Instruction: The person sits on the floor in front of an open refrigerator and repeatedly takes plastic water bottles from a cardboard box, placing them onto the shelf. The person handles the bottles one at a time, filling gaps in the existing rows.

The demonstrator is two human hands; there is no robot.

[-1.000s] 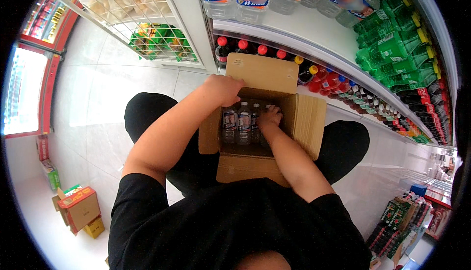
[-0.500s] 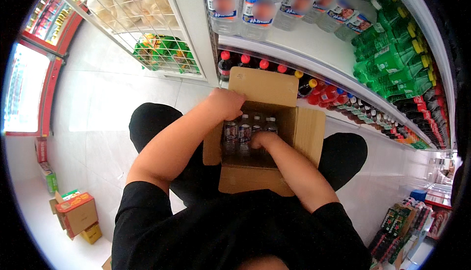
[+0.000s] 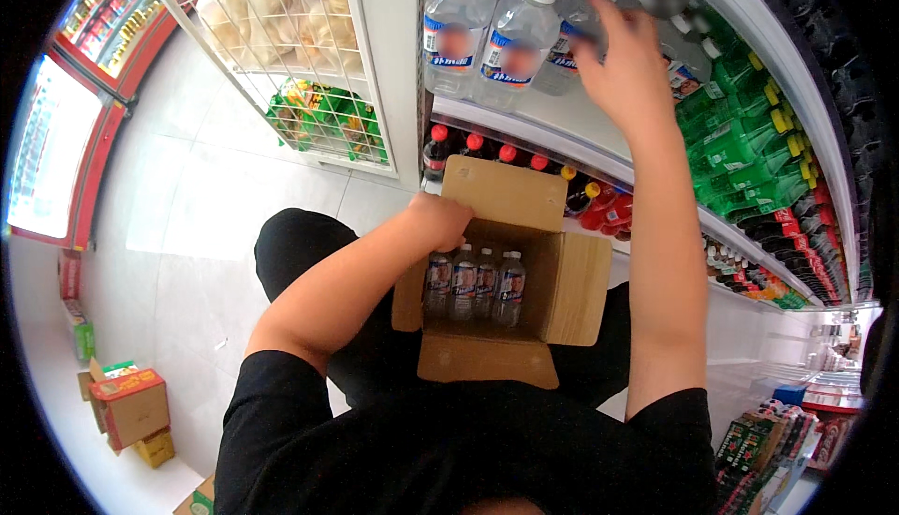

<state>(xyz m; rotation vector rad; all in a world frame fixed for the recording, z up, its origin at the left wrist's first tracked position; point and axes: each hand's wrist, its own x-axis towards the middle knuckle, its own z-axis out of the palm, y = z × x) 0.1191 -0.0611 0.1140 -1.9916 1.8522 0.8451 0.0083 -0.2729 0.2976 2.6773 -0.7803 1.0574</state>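
An opened cardboard box (image 3: 513,356) sits between my knees, flaps folded out. Inside, along its left part, several small clear water bottles (image 3: 464,279) with blue labels and white caps stand upright. My left hand (image 3: 440,222) is closed on the box's far left corner, its fingertips over the rim. Up at the shelf, my right hand (image 3: 626,70) has its fingers apart among large clear water bottles (image 3: 513,39); I see nothing held in it. It partly covers the bottles behind.
Green bottles with yellow caps (image 3: 735,154) fill the shelf's right side. Dark bottles with red caps (image 3: 473,145) stand on the lower shelf behind the box. A white wire rack (image 3: 361,66) with bagged goods stands at left. Other cartons (image 3: 131,407) lie on the floor.
My right hand has left the box's inside and risen to the upper shelf, its fingers now apart. The left hand keeps its hold on the box corner. The view has shifted slightly.
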